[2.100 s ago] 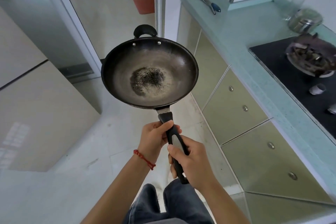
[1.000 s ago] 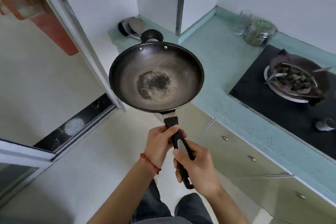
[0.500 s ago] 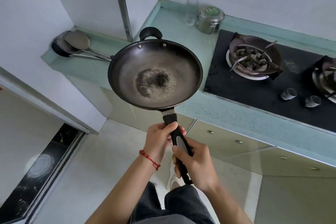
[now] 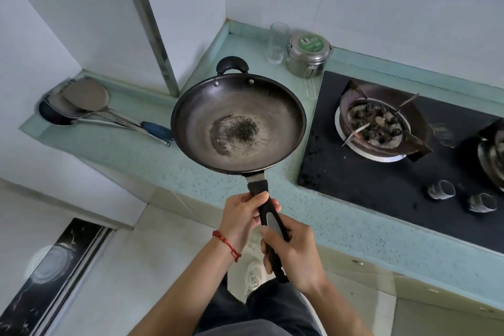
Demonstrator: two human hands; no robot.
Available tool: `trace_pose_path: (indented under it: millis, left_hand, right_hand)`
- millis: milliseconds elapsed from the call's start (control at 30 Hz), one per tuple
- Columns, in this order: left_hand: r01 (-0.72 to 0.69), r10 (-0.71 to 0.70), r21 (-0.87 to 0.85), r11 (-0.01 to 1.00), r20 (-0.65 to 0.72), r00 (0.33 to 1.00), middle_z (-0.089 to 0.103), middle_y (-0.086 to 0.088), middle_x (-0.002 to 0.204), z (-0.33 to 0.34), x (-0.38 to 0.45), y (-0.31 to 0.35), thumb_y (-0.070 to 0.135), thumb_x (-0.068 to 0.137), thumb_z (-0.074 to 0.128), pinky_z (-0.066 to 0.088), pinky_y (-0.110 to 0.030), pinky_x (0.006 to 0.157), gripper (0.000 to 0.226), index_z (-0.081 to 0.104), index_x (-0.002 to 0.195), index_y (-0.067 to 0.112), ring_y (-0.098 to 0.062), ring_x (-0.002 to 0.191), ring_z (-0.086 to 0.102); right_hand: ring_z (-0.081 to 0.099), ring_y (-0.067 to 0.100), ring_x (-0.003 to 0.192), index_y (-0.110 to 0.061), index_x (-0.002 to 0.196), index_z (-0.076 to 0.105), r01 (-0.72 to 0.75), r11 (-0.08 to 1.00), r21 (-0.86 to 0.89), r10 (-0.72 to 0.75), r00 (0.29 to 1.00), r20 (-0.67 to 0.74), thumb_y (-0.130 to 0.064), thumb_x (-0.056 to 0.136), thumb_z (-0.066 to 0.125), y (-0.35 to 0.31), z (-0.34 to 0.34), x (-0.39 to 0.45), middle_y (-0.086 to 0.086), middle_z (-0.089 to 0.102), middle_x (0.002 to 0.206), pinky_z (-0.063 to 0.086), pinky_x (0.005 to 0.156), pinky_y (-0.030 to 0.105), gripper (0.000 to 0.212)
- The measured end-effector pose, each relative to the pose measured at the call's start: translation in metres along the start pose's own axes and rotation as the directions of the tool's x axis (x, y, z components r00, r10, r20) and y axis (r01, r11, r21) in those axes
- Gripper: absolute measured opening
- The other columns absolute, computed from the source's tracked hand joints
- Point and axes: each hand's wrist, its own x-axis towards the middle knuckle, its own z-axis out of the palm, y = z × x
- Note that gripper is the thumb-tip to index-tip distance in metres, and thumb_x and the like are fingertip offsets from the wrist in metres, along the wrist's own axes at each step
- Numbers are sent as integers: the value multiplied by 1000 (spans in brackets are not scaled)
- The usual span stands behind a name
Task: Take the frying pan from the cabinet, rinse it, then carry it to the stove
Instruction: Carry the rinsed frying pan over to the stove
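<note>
I hold a dark round frying pan (image 4: 238, 124) level in the air over the green countertop (image 4: 152, 161), just left of the black stove (image 4: 381, 172). A rough dark patch marks the pan's middle, and a small loop handle sits on its far rim. My left hand (image 4: 241, 217) grips the long black handle near the pan. My right hand (image 4: 294, 254) grips the same handle lower down. The stove's nearest burner (image 4: 377, 124) lies to the right of the pan, with nothing on it.
A steel lidded container (image 4: 308, 53) and a clear glass (image 4: 278, 38) stand at the back of the counter. Ladles and a spatula (image 4: 81, 102) lie at the counter's left end. Two knobs (image 4: 461, 195) sit at the stove's front. Drawers run below the counter.
The view has swung right from the doorway and floor toward the counter. The pan, held the same way in both hands, now hangs over the counter beside the stove.
</note>
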Motion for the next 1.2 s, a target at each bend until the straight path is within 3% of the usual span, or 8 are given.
trace_pose_path:
  millis: [300,533,867,1000,1200]
  left_hand:
    - [37,-38,40,999,19,999,69,-8,56,8,54,23,3,84,54,55,-26,56,18,62,70,-5,-19,56,67]
    - [84,-88,70,994,44,995,69,-10,57,4,82,36,2,84,55,55,-27,56,15,61,74,-6,-21,57,67]
    - [61,-70,131,990,60,996,68,-8,57,12,118,47,2,85,54,53,-22,52,15,62,74,-5,-16,55,67]
    - [51,-61,154,987,58,996,66,-11,62,19,134,52,5,86,54,53,-21,52,15,61,78,-7,-16,54,66]
    - [29,-37,160,987,51,998,64,-15,69,29,153,60,7,86,54,54,-22,54,16,60,80,-6,-15,54,66]
  right_hand:
    - [50,21,35,-1,77,56,-33,999,37,35,998,-45,-14,84,57,-5,-7,52,4,56,53,41,39,25,15]
    - [50,23,35,-13,68,54,-27,999,28,30,996,-86,-12,85,57,-1,-2,79,4,57,54,41,39,26,18]
    - [51,22,34,-14,77,59,-61,996,69,67,994,-89,-10,87,59,1,-13,118,5,61,57,42,38,24,11]
    - [51,21,34,-2,84,60,-73,995,68,80,990,-116,-8,87,58,0,-21,137,5,62,56,43,39,24,7]
    - [52,23,35,0,85,60,-74,995,64,81,991,-110,-7,87,59,-8,-32,159,6,62,57,44,40,26,8]
